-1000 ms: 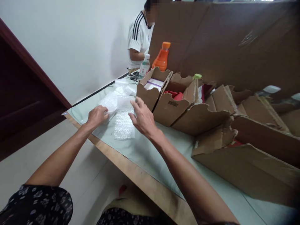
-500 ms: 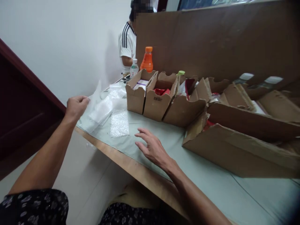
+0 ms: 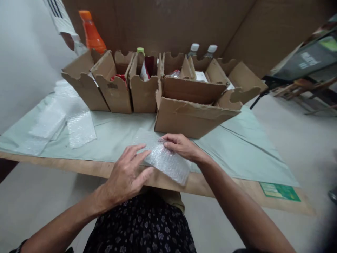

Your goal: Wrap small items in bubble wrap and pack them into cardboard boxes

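A small sheet of bubble wrap (image 3: 165, 160) lies at the table's front edge, right in front of me. My left hand (image 3: 126, 175) rests on its near left part with fingers stretched out flat. My right hand (image 3: 179, 146) presses its far edge with the fingertips together, just in front of a low cardboard box (image 3: 189, 117).
More bubble wrap sheets (image 3: 79, 128) lie at the left on the pale green table cover (image 3: 237, 147). A row of open cardboard boxes (image 3: 116, 88) with packets stands behind, with an orange bottle (image 3: 91, 33) and clear bottles. A tall cardboard wall (image 3: 171, 24) backs them. Another person's striped sleeve (image 3: 59, 17) shows top left.
My left hand has carried a bubble wrap sheet from the left pile to the table's front edge. Both hands now lie on it. My view has swung right.
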{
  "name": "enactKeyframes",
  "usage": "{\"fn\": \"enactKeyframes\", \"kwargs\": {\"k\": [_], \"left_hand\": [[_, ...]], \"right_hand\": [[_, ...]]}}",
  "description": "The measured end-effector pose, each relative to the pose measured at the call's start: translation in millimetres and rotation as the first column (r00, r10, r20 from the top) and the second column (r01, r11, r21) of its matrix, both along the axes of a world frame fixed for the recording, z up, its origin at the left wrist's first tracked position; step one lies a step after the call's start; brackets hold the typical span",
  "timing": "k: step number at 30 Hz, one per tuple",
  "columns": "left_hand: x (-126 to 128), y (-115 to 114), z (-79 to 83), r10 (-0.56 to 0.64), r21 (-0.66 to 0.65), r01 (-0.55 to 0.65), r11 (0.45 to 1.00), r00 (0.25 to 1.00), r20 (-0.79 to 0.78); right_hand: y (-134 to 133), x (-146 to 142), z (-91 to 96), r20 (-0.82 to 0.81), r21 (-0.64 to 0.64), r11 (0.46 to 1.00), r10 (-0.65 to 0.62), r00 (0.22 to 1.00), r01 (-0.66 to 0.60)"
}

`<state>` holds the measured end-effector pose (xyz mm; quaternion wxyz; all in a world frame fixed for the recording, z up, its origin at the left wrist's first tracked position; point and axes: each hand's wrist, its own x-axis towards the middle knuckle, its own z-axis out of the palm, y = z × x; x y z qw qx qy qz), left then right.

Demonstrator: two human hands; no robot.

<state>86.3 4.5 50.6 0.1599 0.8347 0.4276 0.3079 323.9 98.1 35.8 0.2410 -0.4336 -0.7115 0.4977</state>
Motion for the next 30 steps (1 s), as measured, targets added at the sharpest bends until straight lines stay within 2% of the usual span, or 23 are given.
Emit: {"fn": "enactKeyframes", "kwargs": {"k": [2,3,5,7,8,9,11,12,13,16,18,21,24,26,28,30], "left_hand": [[6,12,-7.1,0.015,0.070,-0.009,0.998,0.996,-0.084],[10,17,-12.9,-0.003,0.067,0.013,0.998,0.989,-0.151],[15,25,-25.6,-0.051,0.029,0.061,0.998,0.962,-0.270],[19,30,-35.4,-0.050,0.034,0.064,0.997,0.948,-0.315],[20,31,-38.4,-0.029,0.061,0.050,0.997,0.950,-0.311],[21,33,-40.4,-0.002,0.097,0.032,0.995,0.955,-0.298],[25,36,-43.2,0.007,0.147,0.038,0.988,0.956,-0.295],[27,39,-45.1,-0.018,0.143,0.067,0.987,0.948,-0.317],[29,42,-47.8,-0.056,0.119,0.104,0.987,0.934,-0.353],[30,51,-60.3,-0.190,-0.009,0.210,0.978,0.864,-0.467],[25,56,-68.6,-0.250,-0.063,0.252,0.966,0.835,-0.490],[17,58,-75.2,-0.281,-0.076,0.279,0.957,0.837,-0.470],[14,56,-75.1,-0.289,-0.077,0.286,0.955,0.843,-0.453],[14,56,-73.1,-0.293,-0.078,0.289,0.954,0.850,-0.438],[13,58,-70.3,-0.234,-0.048,0.235,0.971,0.879,-0.415],[12,60,-67.6,-0.086,0.013,0.099,0.995,0.916,-0.392]], "right_hand": [[8,20,8.3,0.245,0.095,0.988,0.096,0.965,-0.123],[11,26,11.2,0.359,0.157,0.977,0.080,0.930,-0.145],[9,33,13.5,0.489,0.280,0.955,-0.054,0.871,-0.098],[-5,35,10.7,0.495,0.407,0.913,-0.229,0.838,0.009],[-14,35,7.6,0.480,0.487,0.872,-0.308,0.821,0.042],[-24,33,3.6,0.458,0.565,0.823,-0.367,0.809,0.054],[-41,25,-6.5,0.427,0.672,0.741,-0.400,0.811,0.012],[-47,19,-12.5,0.430,0.689,0.724,-0.377,0.820,-0.028],[-51,14,-19.0,0.450,0.680,0.730,-0.339,0.826,-0.071],[-58,9,-39.7,0.537,0.615,0.773,-0.265,0.801,-0.157],[-68,23,-52.5,0.574,0.596,0.791,-0.302,0.761,-0.135],[-97,66,-64.6,0.591,0.614,0.789,-0.440,0.676,-0.024],[-122,103,-63.0,0.575,0.666,0.743,-0.571,0.586,0.071],[-125,109,-56.0,0.526,0.712,0.692,-0.635,0.565,0.115],[-115,100,-47.9,0.471,0.738,0.661,-0.648,0.598,0.135],[-96,82,-41.9,0.460,0.727,0.680,-0.587,0.667,0.097]]}}
